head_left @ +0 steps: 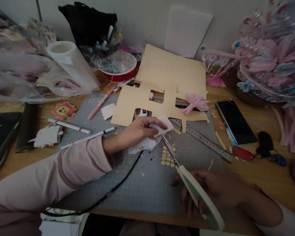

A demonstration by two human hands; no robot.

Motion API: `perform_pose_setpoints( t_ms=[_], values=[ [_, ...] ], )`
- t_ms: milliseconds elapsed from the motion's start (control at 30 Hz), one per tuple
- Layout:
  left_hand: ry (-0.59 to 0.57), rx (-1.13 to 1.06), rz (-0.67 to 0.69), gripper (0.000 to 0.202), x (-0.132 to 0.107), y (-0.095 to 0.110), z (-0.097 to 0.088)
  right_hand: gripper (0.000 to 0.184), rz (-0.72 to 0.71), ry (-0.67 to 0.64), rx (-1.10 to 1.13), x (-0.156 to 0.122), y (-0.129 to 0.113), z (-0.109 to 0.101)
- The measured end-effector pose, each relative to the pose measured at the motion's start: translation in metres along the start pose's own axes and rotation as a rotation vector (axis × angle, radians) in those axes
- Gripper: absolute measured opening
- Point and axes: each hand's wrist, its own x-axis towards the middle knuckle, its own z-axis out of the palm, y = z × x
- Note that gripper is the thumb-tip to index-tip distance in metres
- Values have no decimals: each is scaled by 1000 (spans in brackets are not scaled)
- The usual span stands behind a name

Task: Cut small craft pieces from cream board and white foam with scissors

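My left hand point(140, 131) reaches in from the left and pinches a small white paper piece point(167, 123) between thumb and fingers. In my right hand point(206, 186) are scissors point(190, 180) with pale green and white handles, their blades pointing up and left. The blade tips meet the lower edge of the white piece, just beside my left fingertips. Below my left hand lies more crumpled white paper point(144, 145). Under the blades, small cream discs with dark outlines point(167, 159) sit in a cluster on the grey cutting mat point(137, 186).
Cut-out cream card point(159, 62) covers the mat's far part, with a pink tassel point(195, 102) on it. A steel ruler point(206, 142), a phone point(236, 121) and keys point(267, 147) lie right. Pens point(70, 126) lie left; a black cable point(120, 183) crosses the mat. A red bowl point(120, 77) stands behind.
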Motion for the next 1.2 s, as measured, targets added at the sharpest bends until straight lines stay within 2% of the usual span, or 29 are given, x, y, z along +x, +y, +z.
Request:
perform_pose_setpoints(
  t_ms=[367, 567, 1200],
  values=[
    [-5, -45, -18, 25, 1, 0, 0, 54, -16, -7, 32, 1, 1, 0],
    [-5, -37, 5, 24, 1, 0, -1, 51, -5, 22, -45, 0, -3, 1],
    [-19, -57, -2, 24, 3, -3, -2, 47, 0, 23, 49, 2, 1, 2]
  ],
)
